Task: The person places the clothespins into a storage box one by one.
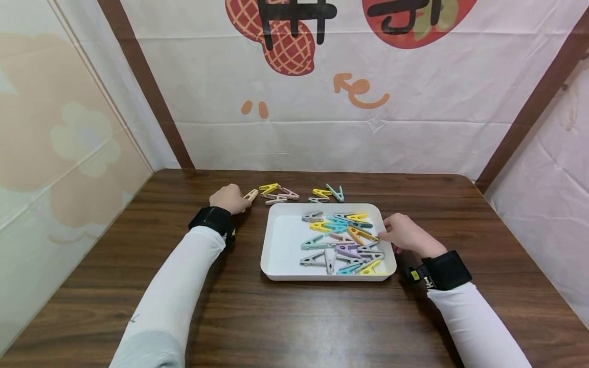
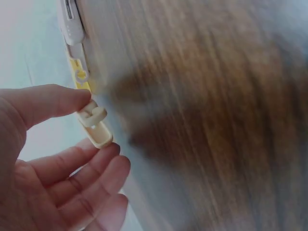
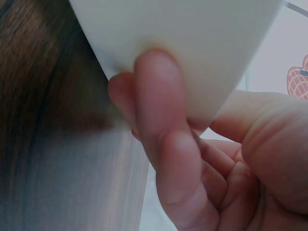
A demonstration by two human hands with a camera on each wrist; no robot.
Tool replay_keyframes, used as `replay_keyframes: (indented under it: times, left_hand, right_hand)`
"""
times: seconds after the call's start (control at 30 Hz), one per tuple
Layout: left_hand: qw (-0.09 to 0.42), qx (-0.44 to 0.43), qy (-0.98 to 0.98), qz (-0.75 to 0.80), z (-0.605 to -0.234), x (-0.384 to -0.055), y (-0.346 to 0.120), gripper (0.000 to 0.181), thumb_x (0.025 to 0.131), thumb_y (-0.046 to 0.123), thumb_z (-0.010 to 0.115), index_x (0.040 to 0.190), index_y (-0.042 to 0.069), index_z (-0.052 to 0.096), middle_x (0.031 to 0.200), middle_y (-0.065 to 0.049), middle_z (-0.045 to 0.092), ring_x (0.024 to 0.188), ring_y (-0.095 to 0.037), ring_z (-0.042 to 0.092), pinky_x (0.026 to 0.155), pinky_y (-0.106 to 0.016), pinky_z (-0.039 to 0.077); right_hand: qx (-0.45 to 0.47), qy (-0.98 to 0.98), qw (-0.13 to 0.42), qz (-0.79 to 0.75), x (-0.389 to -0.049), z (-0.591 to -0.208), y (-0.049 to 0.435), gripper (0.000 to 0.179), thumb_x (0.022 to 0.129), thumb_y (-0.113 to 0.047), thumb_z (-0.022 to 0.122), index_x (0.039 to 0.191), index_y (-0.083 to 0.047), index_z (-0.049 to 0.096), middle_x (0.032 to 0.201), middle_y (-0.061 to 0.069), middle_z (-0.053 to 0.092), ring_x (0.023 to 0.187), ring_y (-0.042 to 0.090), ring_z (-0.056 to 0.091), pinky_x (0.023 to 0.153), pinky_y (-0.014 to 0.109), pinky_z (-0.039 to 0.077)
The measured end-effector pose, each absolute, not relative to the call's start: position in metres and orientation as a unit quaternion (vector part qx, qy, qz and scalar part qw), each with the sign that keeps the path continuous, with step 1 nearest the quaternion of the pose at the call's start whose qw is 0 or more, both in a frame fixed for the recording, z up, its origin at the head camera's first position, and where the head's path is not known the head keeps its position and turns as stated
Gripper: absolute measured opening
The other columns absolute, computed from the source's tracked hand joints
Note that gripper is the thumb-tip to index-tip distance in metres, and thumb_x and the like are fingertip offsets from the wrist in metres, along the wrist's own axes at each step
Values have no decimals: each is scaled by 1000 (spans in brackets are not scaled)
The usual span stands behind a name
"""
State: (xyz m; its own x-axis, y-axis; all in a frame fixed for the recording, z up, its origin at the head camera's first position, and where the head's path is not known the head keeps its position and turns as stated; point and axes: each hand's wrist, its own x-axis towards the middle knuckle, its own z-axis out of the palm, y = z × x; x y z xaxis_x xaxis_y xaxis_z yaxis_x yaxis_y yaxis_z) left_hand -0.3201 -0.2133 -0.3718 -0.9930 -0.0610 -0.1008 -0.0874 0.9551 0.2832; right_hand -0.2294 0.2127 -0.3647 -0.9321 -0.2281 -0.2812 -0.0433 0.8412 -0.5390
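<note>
From my remote feed: left hand (image 1: 229,198) pinches cream clothespin (image 1: 251,194) left of white tray (image 1: 281,245), fingers loosely bent. Right hand (image 1: 408,234) grips tray's right rim. I'd judge clothespin light, stiff, maybe slick; best held mid-body.

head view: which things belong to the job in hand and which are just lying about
Likely the job's:
beige clothespin, pinched by left hand
white tray, gripped by right hand
multicoloured clothespins inside it
loose clothespins beyond it

Likely incidental:
black wrist straps
printed wall sheet
</note>
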Motion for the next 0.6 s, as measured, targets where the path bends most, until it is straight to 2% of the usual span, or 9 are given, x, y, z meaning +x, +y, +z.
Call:
replay_keyframes:
  times: [0.1, 0.27, 0.4, 0.6]
  left_hand:
    - [3, -12, 987, 158, -365, -313, -212, 27, 87, 29, 63, 89, 3, 71, 64, -4, 64, 61, -22, 59, 53, -33, 41]
    - [-65, 40, 983, 168, -348, -302, -200, 34, 88, 32, 65, 104, 3, 70, 82, -8, 66, 70, -24, 59, 56, -37, 43]
    - [-72, 85, 980, 167, -334, -291, -183, 33, 88, 31, 66, 108, 5, 69, 91, -8, 67, 72, -22, 59, 59, -37, 45]
    - [-71, 157, 973, 151, -322, -274, -156, 31, 87, 27, 69, 108, 6, 70, 94, -7, 69, 66, -18, 57, 55, -32, 43]
  right_hand:
    - [-72, 944, 170, -274, -229, -364, 212, 34, 94, -10, 61, 120, 12, 57, 68, 8, 58, 48, 15, 53, 49, 28, 48]
    - [-68, 944, 171, -273, -228, -365, 212, 34, 94, -10, 61, 120, 11, 57, 72, 8, 58, 50, 16, 54, 50, 29, 48]
    - [-72, 944, 169, -273, -227, -364, 212, 35, 93, -9, 61, 119, 13, 57, 72, 9, 58, 50, 16, 53, 51, 29, 49]
    - [-80, 943, 166, -276, -228, -364, 212, 35, 93, -9, 61, 119, 14, 57, 75, 9, 59, 51, 15, 54, 50, 28, 49]
